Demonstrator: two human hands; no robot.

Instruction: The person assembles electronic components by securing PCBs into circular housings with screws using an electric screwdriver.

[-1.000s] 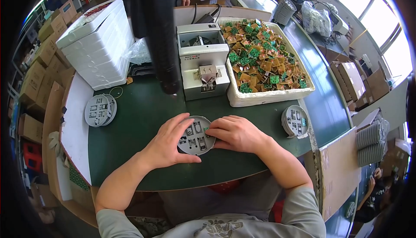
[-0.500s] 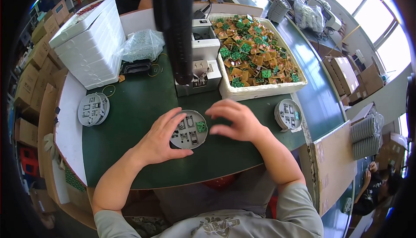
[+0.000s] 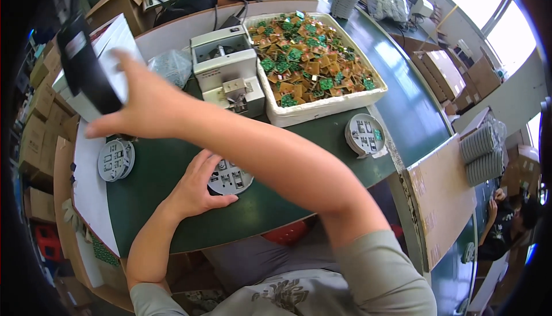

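Observation:
My left hand (image 3: 192, 189) grips the left side of a round grey plastic housing (image 3: 234, 181) on the green work surface, fingers behind and thumb along its near edge. Compartments with small metal parts show on the housing; my right forearm covers its far right side. That arm reaches across to the far left, where my right hand (image 3: 144, 102) is slightly blurred, thumb and fingers spread. Beside it is a black cylindrical hanging tool (image 3: 86, 66), tilted, its lower end close to the thumb and palm. No grip on it shows.
A white foam box (image 3: 322, 108) full of green and brown circuit boards stands at the back, beside a grey machine (image 3: 227, 66). More round housings lie at the left (image 3: 115, 161) and right (image 3: 367, 134). White foam trays (image 3: 80, 106) are stacked at far left. Another person works at far right.
My right hand has swung from beside the housing to the far left. The black tool now appears at far left, tilted, instead of at centre. My left hand stays at the housing; the view has shifted.

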